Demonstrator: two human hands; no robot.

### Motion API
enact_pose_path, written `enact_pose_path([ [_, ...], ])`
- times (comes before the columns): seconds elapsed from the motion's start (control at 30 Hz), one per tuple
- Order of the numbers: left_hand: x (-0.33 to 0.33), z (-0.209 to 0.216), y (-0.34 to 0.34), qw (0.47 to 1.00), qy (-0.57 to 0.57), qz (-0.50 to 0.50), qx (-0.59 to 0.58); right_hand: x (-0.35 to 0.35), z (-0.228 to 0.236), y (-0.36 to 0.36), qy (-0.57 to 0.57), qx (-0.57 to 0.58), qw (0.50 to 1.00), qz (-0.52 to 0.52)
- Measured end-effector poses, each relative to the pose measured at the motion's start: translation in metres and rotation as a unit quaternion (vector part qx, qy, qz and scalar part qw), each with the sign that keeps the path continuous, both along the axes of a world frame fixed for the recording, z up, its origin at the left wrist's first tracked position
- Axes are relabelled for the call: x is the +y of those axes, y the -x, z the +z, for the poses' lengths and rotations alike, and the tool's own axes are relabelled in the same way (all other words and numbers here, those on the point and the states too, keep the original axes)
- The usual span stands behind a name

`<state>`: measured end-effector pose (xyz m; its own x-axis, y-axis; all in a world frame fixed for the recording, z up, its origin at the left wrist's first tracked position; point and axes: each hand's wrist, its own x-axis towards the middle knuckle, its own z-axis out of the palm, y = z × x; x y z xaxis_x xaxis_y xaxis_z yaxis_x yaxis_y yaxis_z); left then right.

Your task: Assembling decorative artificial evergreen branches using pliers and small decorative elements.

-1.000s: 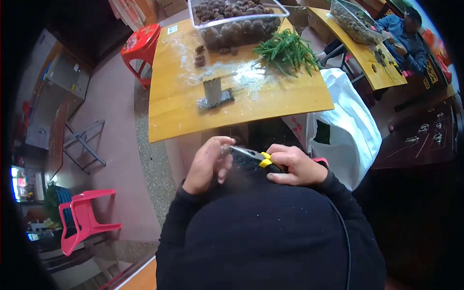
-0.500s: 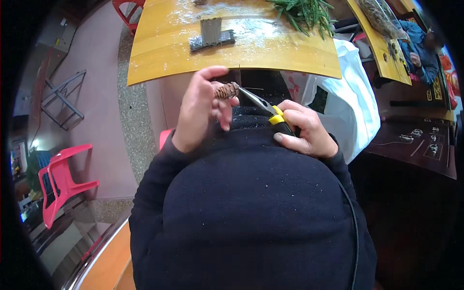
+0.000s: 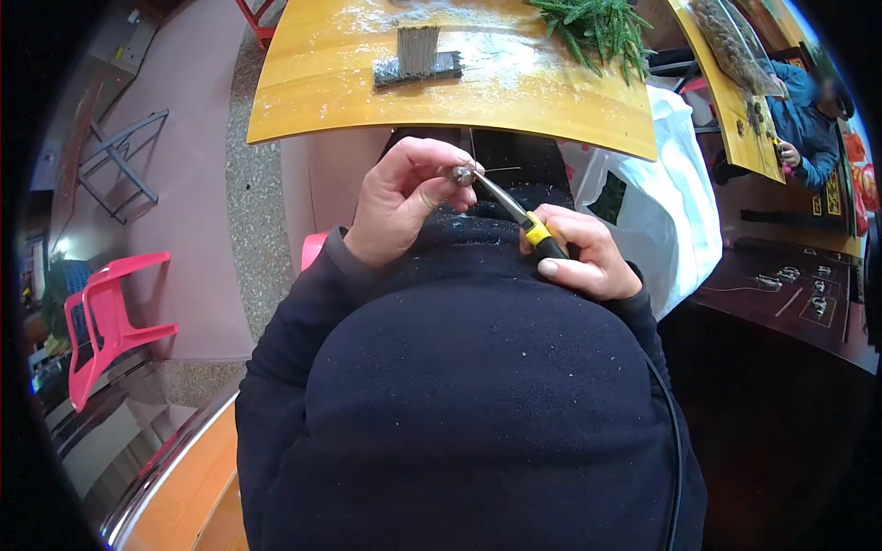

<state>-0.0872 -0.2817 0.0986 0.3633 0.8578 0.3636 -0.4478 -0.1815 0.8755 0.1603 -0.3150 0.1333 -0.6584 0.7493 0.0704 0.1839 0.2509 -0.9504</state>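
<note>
We look straight down on a person seated at the near edge of a yellow wooden counter [image 3: 349, 83], both hands raised close to the chest over a dark fleece top [image 3: 478, 413]. The left hand [image 3: 400, 207] has its fingers [image 3: 432, 188] curled shut around a small brown piece, apparently a pine cone [image 3: 462, 174], pinching it at the tips so that its end stays exposed toward the tool. The right hand [image 3: 588, 262] is wrapped closed around the yellow-and-black handles of a pair of needle-nose pliers [image 3: 514, 209], whose slim nose angles up and left to meet the cone; a thin wire [image 3: 501, 169] seems to run out from that meeting point, though it is too fine for us to be sure. The work is held in mid-air, just below the counter's edge, where both wrists can brace against the body.

On the counter lies a bundle of short grey wire lengths [image 3: 419, 57] on a dark wrapper, within easy reach, and a pile of green conifer sprigs [image 3: 597, 28] to the right. A white plastic bag [image 3: 675, 202] hangs beside the right elbow. A pink plastic chair [image 3: 115, 321] stands well off to the left, and another person in blue [image 3: 813, 110] sits at a neighbouring counter far right.
</note>
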Motion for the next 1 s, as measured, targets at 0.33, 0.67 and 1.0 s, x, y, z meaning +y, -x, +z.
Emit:
enact_pose_path([
  [0.33, 0.0, 0.024, -0.018, 0.975, 0.202, -0.09, 0.031, -0.009, -0.001, -0.03, -0.055, -0.051, 0.997, -0.032],
  [0.67, -0.015, 0.025, -0.052, 0.838, -0.395, 0.261, 0.27, -0.026, 0.005, -0.055, -0.089, -0.074, 0.992, -0.05],
  [1.0, -0.016, 0.031, -0.033, 0.977, 0.175, -0.035, 0.117, -0.022, -0.009, -0.043, -0.084, -0.07, 0.992, -0.057],
])
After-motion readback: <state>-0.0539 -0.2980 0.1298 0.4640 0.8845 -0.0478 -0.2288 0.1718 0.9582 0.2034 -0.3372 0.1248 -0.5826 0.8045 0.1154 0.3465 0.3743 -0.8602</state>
